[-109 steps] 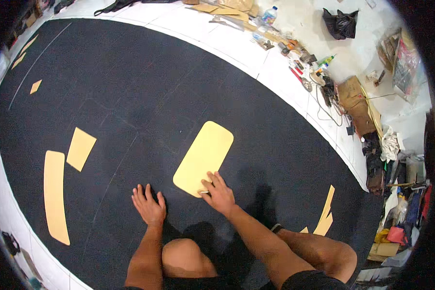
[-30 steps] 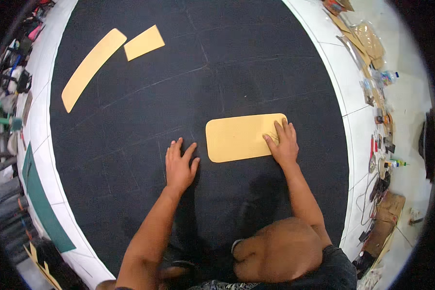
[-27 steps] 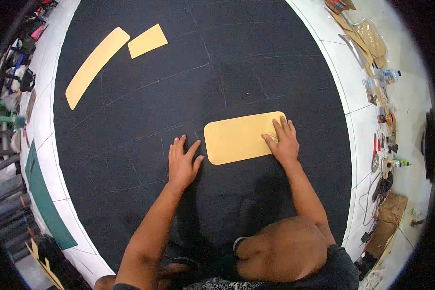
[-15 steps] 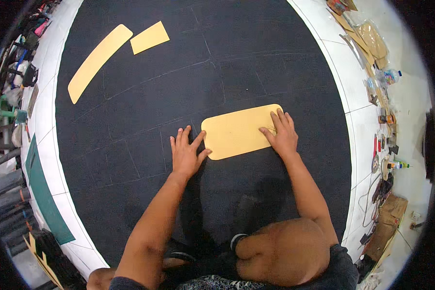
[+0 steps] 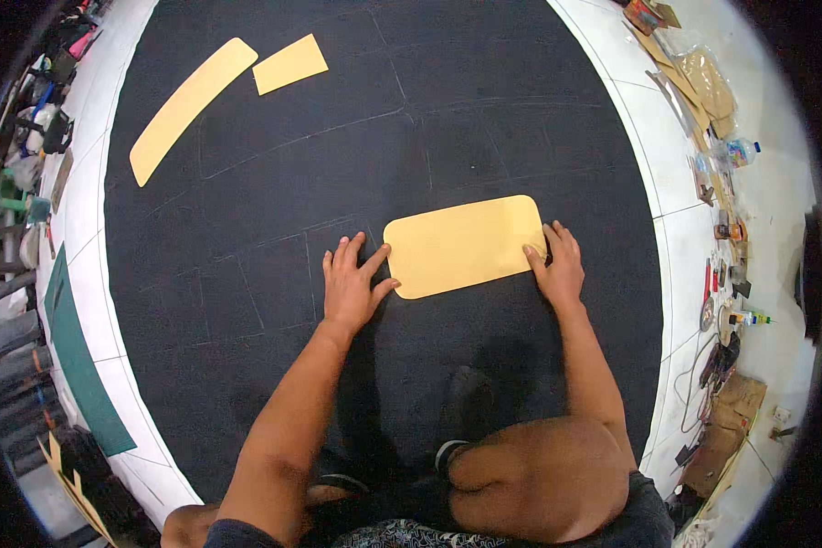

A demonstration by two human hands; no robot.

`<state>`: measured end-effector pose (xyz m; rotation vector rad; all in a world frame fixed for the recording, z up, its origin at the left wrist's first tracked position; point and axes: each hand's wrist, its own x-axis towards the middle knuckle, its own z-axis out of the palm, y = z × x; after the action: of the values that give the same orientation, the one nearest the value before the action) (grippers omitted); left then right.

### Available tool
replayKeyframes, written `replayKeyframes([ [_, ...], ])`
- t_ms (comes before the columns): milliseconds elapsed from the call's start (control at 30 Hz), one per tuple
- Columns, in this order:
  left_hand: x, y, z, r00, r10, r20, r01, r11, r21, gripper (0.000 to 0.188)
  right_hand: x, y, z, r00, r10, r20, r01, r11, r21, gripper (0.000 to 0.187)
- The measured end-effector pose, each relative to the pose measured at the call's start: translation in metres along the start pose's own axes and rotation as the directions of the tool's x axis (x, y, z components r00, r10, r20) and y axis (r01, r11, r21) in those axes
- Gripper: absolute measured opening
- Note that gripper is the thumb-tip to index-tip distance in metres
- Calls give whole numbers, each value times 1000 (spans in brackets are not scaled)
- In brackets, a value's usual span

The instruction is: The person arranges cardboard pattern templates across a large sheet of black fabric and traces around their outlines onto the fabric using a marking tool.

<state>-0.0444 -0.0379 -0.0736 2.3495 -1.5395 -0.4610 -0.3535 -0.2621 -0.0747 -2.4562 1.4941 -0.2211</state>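
Note:
A yellow rounded rectangular pattern piece (image 5: pixel 461 245), seemingly stiff card, lies flat on a large black cloth (image 5: pixel 210 393) marked with thin pale lines. My left hand (image 5: pixel 349 285) rests with spread fingers at its left end, thumb and forefinger touching the edge and the other fingers on the cloth. At the right end is my right hand (image 5: pixel 562 265), its thumb on the edge of the piece and its fingers apart just beyond it. Farther off at the left lie a long curved yellow piece (image 5: pixel 192 105) and a small four-sided yellow piece (image 5: pixel 290 64).
White floor tiles (image 5: pixel 680 187) border the cloth. Along the right wall are a plastic bottle (image 5: pixel 738 152), red-handled tools (image 5: pixel 707 279) and brown cardboard (image 5: pixel 726 425). A green mat (image 5: pixel 87 365) and dark rolls (image 5: pixel 7 356) lie at the left. My bent knee (image 5: pixel 539 475) is close below.
My right hand has slid off the top of the yellow pattern piece to its right edge. The left hand stays at the left end. The whole view has shifted slightly.

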Motion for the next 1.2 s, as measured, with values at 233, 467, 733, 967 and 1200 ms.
replayKeyframes([
  [233, -1, -3, 1, 1000, 4, 10, -4, 1000, 6, 66, -1, -1, 9, 999, 18, -50, -17, 1000, 19, 58],
  [467, 2, 4, -5, 998, -30, 51, 30, 1000, 2, 63, -4, 5, 9, 999, 29, -39, -28, 999, 23, 59],
  [733, 0, 1, -3, 999, -28, 45, 29, 1000, -4, 64, -5, 5, 9, 998, 0, -63, 0, 1000, 4, 60],
  [967, 1, 2, -4, 997, -30, 67, 30, 1000, 5, 67, -5, 3, 9, 998, 13, -59, -13, 1000, 3, 58],
  [1200, 0, 2, -4, 998, -19, 53, 19, 1000, 5, 66, -4, 4, 9, 999, 17, -51, -16, 1000, 20, 59],
])
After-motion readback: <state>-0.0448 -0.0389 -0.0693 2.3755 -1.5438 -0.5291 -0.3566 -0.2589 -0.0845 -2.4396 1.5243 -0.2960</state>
